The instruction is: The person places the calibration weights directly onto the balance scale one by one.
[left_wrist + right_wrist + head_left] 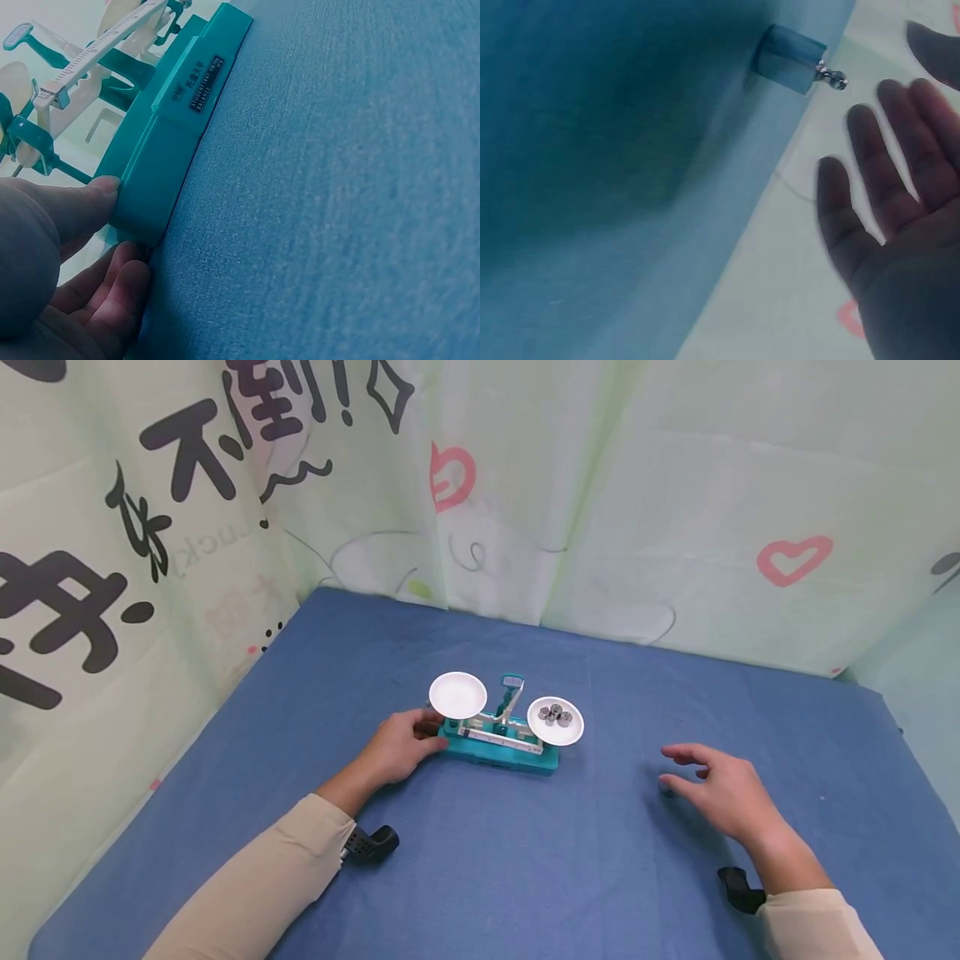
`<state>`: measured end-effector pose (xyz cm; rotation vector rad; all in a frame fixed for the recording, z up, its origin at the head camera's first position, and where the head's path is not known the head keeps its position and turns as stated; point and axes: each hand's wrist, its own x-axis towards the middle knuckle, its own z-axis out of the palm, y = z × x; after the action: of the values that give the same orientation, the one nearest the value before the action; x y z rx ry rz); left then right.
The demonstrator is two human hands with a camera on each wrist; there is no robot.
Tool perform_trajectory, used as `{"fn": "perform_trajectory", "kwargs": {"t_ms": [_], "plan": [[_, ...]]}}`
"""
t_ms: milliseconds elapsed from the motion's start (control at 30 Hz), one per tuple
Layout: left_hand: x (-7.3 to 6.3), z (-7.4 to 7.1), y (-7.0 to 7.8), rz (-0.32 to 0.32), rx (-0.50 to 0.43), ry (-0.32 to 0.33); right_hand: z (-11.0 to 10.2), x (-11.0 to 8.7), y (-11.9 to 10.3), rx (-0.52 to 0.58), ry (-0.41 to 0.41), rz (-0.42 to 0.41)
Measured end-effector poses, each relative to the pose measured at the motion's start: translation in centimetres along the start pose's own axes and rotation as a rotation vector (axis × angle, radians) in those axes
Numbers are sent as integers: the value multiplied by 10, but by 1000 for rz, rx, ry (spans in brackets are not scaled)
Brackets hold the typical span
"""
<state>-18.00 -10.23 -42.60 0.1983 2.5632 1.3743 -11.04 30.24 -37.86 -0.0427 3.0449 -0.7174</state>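
Observation:
A teal balance scale (501, 752) with two white pans stands on the blue cloth. My left hand (401, 745) grips the left end of its base; in the left wrist view the thumb (101, 196) lies against the base and the other fingers curl at its end. Several small metal weights (556, 716) sit in the right pan (574, 732), while the left pan (457, 694) holds nothing. Off to the right, my right hand (723, 793) hovers with spread fingers beside a shiny knobbed metal weight (791, 60) standing on the cloth, apart from it.
The blue cloth (480, 860) covers the table. Printed curtains (675, 510) hang along the back and left edges. A black wrist device (372, 843) juts from the left sleeve, another (741, 891) from the right.

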Motion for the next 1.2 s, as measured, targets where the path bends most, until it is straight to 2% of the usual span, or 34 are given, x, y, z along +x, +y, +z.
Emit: {"fn": "perform_trajectory", "kwargs": {"t_ms": [167, 767, 900, 1200], "plan": [[0, -1, 1, 0, -2, -4, 2, -2, 9, -33, -47, 30], [0, 0, 1, -8, 8, -1, 12, 2, 16, -93, -76, 34], [0, 0, 0, 0, 4, 0, 12, 2, 17, -91, -60, 32], [1, -1, -1, 4, 5, -5, 11, -1, 12, -57, 30, -40]]}}
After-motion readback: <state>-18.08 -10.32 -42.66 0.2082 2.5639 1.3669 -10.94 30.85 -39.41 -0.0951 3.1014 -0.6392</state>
